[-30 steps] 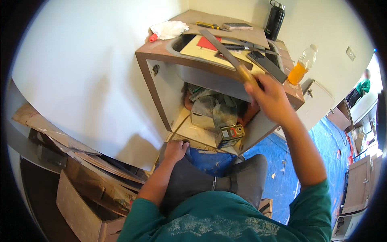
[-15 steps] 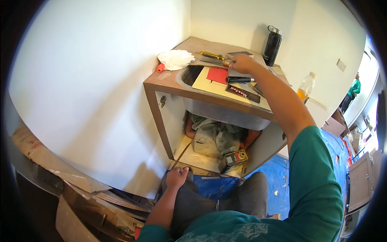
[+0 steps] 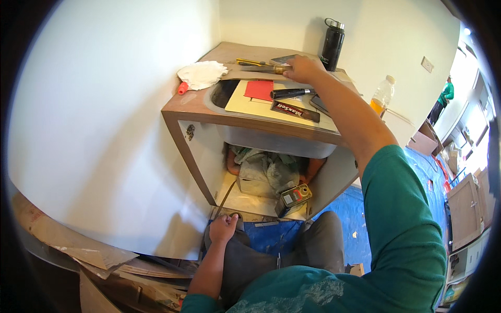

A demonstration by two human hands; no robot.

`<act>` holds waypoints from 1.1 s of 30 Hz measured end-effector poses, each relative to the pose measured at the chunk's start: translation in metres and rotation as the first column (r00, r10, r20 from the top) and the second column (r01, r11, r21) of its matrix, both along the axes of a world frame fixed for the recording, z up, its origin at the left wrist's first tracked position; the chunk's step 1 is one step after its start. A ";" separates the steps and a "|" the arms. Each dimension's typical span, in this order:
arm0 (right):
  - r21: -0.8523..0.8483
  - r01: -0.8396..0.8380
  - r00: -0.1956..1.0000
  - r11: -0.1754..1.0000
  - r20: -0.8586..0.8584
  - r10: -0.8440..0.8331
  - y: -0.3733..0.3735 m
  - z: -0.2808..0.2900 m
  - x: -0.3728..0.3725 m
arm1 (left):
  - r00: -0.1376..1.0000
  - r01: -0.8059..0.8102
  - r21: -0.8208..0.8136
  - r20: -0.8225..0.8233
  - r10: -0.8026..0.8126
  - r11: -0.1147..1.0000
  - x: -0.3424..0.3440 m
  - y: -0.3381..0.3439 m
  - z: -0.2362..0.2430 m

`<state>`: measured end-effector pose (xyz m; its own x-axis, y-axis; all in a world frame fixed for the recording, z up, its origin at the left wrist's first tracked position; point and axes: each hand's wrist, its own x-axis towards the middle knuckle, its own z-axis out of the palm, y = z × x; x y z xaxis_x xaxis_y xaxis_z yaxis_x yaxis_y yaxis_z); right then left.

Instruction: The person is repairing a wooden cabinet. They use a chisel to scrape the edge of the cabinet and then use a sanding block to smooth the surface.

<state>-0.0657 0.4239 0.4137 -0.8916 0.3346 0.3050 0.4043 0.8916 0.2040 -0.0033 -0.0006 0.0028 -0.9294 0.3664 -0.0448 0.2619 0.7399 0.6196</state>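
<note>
So compared with a second ago, the right hand (image 3: 302, 69) has swung the file (image 3: 261, 68) from up in the air down onto the back of the desk (image 3: 198, 107), and now it's gripping the wooden handle with the blade lying flat, pointing toward 9 o'clock. The left hand (image 3: 224, 228) hasn't really gone anywhere, it's still parked on the person's left knee, fingers loosely curled and holding nothing. The file sits just behind the red card (image 3: 259, 89) and the pale board (image 3: 271, 107) that covers the sink cutout. At about 9 o'clock from the file there's a crumpled white rag (image 3: 201, 74), and at 2 o'clock from the right hand stands a black bottle (image 3: 332, 44). A dark-handled tool (image 3: 289, 93) lies on the board just below the hand. Further off at 3 o'clock there's a plastic bottle with orange drink (image 3: 381, 96). Under the desk, the open cabinet has a grey cloth (image 3: 269, 167) and a small tin (image 3: 295, 195).
</note>
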 end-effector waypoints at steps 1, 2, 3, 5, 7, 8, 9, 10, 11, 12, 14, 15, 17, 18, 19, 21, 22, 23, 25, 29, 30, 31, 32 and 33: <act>0.025 -0.005 1.000 1.000 -0.015 0.005 0.003 -0.002 0.002 | 1.000 0.013 -0.022 -0.001 -0.013 1.000 0.000 0.003 -0.001; 0.051 -0.010 0.999 0.999 -0.030 0.011 0.007 -0.006 0.004 | 1.000 0.025 -0.044 -0.002 -0.025 0.999 0.000 0.005 -0.001; 0.076 -0.015 0.999 0.997 -0.045 0.018 0.010 -0.010 0.006 | 0.999 0.036 -0.041 -0.001 -0.036 0.999 0.000 0.007 -0.002; 0.046 -0.069 0.991 0.997 -0.115 0.074 0.015 -0.015 0.012 | 0.999 0.048 -0.039 -0.008 -0.049 0.998 0.000 0.008 -0.003; 0.062 -0.125 0.969 0.990 -0.206 0.135 0.019 -0.017 0.019 | 0.999 0.036 -0.044 0.007 -0.036 0.998 0.002 0.010 -0.003; 0.091 -0.150 0.951 0.984 -0.258 0.169 0.017 -0.019 0.025 | 0.999 0.032 -0.045 0.016 -0.032 0.998 0.002 0.012 -0.004; 0.124 -0.170 0.931 0.978 -0.307 0.200 0.015 -0.022 0.032 | 0.999 0.049 -0.059 0.002 -0.049 0.997 0.003 0.015 -0.005; 0.120 -0.232 0.890 0.965 -0.374 0.260 0.014 -0.023 0.038 | 0.998 0.069 -0.071 -0.010 -0.070 0.995 0.003 0.019 -0.006; 0.120 -0.292 0.842 0.949 -0.439 0.315 0.006 -0.024 0.046 | 0.996 0.090 -0.086 -0.022 -0.092 0.992 0.004 0.021 -0.008; 0.128 -0.349 0.786 0.928 -0.499 0.365 -0.003 -0.024 0.057 | 0.996 0.084 -0.094 -0.023 -0.087 0.992 0.005 0.024 -0.009; 0.176 -0.591 0.559 0.787 -0.614 0.557 -0.052 -0.043 0.093 | 0.998 0.048 -0.123 -0.032 -0.053 0.991 0.002 0.018 -0.014; 0.278 -0.690 0.427 0.668 -0.589 0.686 -0.082 -0.055 0.113 | 0.998 0.026 -0.130 -0.053 -0.033 0.991 -0.006 0.004 -0.018; -0.073 -0.833 0.496 0.548 -0.536 0.683 -0.113 -0.124 0.161 | 0.996 0.019 -0.126 -0.085 -0.030 0.992 -0.018 -0.011 -0.033; -0.167 -0.857 0.507 0.487 -0.432 0.745 -0.119 -0.158 0.197 | 0.996 0.038 -0.135 -0.074 -0.048 0.990 -0.017 -0.004 -0.038; -0.272 -0.869 0.489 0.413 -0.350 0.799 -0.128 -0.198 0.226 | 0.996 0.036 -0.159 -0.075 -0.048 0.987 -0.020 -0.008 -0.040; -0.603 -0.592 0.734 0.535 -0.128 0.667 -0.125 -0.261 0.305 | 0.993 0.077 -0.142 -0.082 -0.090 0.987 -0.016 -0.001 -0.048; -0.729 -0.404 0.834 0.552 -0.047 0.549 -0.113 -0.301 0.340 | 0.987 0.109 -0.116 -0.101 -0.121 0.987 -0.014 0.002 -0.052; -0.701 -0.257 0.901 0.665 0.075 0.427 -0.109 -0.332 0.371 | 0.982 0.132 -0.093 -0.125 -0.143 0.987 -0.014 0.005 -0.053; -0.592 0.110 0.947 0.798 0.307 0.097 -0.103 -0.381 0.433 | 0.995 0.102 -0.069 -0.004 -0.102 0.992 0.007 0.015 -0.032; -0.622 0.266 0.947 0.737 0.313 -0.078 -0.134 -0.378 0.425 | 0.987 0.150 -0.140 -0.030 -0.156 0.979 -0.001 0.007 -0.030; -0.624 0.278 0.946 0.730 0.309 -0.097 -0.135 -0.369 0.424 | 0.982 0.173 -0.155 -0.046 -0.182 0.973 -0.001 0.006 -0.028; -0.623 0.291 0.944 0.726 0.309 -0.113 -0.136 -0.362 0.426 | 0.977 0.193 -0.167 -0.058 -0.205 0.967 0.000 0.010 -0.027; -0.622 0.296 0.943 0.725 0.310 -0.119 -0.135 -0.360 0.429 | 0.968 0.231 -0.198 -0.055 -0.246 0.953 0.002 0.014 -0.027; -0.624 0.301 0.943 0.721 0.308 -0.128 -0.133 -0.364 0.434 | 0.958 0.264 -0.227 -0.051 -0.283 0.937 0.005 0.017 -0.028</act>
<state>0.3684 0.2912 0.0498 -0.7832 0.5628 -0.2642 0.6209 0.7300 -0.2856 0.0020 0.0168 -0.0248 -0.7984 0.5969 -0.0798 0.5158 0.7462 0.4210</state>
